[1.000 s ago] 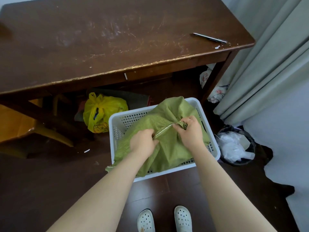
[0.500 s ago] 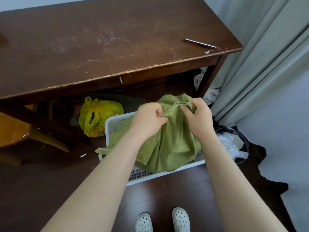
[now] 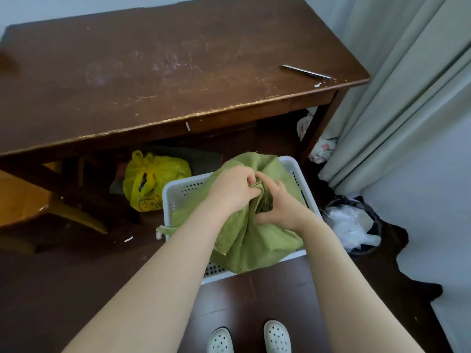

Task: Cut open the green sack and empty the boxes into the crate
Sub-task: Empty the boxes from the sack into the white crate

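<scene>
Resting in the crate [image 3: 178, 197], the sack [image 3: 254, 240] is found bunched, with an opening at its top. The opening's edges are pinched by the left hand [image 3: 234, 190] and right hand [image 3: 283, 210]. No boxes are seen, so emptying is judged outstanding.

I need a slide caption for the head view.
Left hand and right hand grip the green sack over the white crate.

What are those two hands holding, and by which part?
Both the left hand and the right hand grip the green sack by the gathered cloth at its top.
</scene>
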